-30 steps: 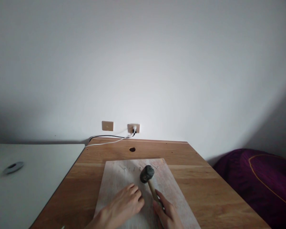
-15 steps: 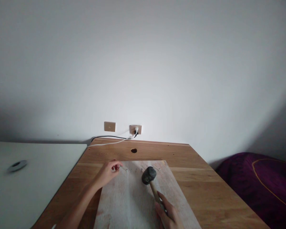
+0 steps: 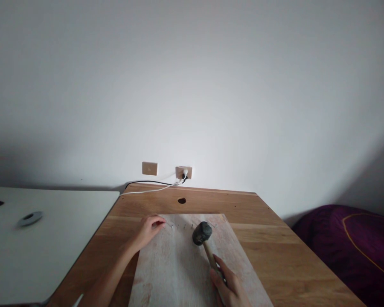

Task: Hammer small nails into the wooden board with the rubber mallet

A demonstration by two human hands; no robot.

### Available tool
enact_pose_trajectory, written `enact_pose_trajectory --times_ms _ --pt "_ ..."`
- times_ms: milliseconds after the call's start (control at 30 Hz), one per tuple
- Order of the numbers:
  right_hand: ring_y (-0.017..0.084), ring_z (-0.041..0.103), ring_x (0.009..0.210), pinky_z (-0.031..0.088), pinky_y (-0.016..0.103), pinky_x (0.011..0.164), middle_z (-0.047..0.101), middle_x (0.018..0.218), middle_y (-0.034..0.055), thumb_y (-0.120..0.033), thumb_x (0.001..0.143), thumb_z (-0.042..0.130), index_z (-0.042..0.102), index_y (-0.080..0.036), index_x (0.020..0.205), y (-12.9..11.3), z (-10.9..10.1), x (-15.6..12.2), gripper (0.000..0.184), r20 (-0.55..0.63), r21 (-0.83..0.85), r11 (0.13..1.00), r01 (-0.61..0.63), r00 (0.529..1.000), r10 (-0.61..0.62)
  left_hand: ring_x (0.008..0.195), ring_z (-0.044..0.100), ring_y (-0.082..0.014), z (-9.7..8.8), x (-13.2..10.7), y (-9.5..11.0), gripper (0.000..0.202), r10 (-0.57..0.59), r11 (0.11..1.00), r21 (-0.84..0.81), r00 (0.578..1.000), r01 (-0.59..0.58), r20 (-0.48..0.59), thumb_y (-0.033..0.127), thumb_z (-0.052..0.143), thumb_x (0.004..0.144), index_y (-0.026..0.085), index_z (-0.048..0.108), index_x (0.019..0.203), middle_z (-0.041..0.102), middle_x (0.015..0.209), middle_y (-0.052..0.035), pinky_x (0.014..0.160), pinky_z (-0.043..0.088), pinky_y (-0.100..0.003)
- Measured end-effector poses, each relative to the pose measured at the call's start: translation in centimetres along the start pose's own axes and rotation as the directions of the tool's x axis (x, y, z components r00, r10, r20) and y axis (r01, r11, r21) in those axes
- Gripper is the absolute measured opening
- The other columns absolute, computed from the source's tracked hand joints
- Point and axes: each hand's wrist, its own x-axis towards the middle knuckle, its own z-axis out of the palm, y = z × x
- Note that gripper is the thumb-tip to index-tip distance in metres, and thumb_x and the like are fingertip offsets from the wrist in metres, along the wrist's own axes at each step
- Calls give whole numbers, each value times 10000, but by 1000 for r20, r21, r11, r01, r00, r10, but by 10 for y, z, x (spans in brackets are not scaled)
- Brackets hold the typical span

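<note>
A black-headed rubber mallet (image 3: 202,233) is in my right hand (image 3: 228,283), whose fingers wrap round its wooden handle; the head hovers over the pale wooden board (image 3: 166,264). At the board's far left corner, my left hand (image 3: 152,228) pinches a small nail (image 3: 164,227), mostly covered by the fingertips. To the right of it, several nails (image 3: 184,226) stand in a row along the board's far edge. The mallet head hides part of that row, and one more nail (image 3: 216,226) shows beyond it.
The board lies on a brown wooden table (image 3: 284,260) against a wall. On the left, a white table (image 3: 16,260) bears a grey ring-shaped roll (image 3: 30,218). Cables (image 3: 147,192) run to a wall socket (image 3: 183,172). A purple beanbag-like cushion (image 3: 326,238) stands at right.
The view has shifted slightly, so everything sits a little to the right. My left fingers have closed in closer to the row of nails. The mallet stays held over the board.
</note>
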Motion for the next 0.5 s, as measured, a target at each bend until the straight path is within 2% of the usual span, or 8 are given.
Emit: enact_pose_trajectory --times_ms 100,233,367,500 --pt "261 720 835 563 320 671 759 951 83 -739 832 579 711 -212 1272 -1 -1 0 700 36 -16 1000 6 999 -5 815 706 -202 1 -1 4 192 -3 1000 -3 1000 3 5 340 638 897 200 769 888 790 882 -52 771 538 -294" --pt "267 721 867 576 329 741 753 875 64 -710 850 577 717 -226 1259 -3 -3 0 649 39 -55 998 19 999 -17 823 710 -203 2 -1 4 181 11 1000 21 1000 -12 8 316 634 896 199 771 878 789 883 -54 772 537 -296" --pt "274 725 884 580 333 741 767 930 73 -706 858 566 711 -231 1268 -3 -3 0 644 35 -51 999 4 999 -2 853 707 -207 4 -1 0 178 60 996 60 998 -61 18 284 624 906 201 779 878 782 895 -59 825 533 -314" --pt "270 727 904 578 330 728 767 996 72 -706 862 561 708 -244 1270 -3 -4 -1 633 31 -55 998 12 999 -11 870 698 -209 6 -2 -3 188 83 993 79 996 -84 19 321 637 920 214 784 873 775 891 -57 854 526 -322"
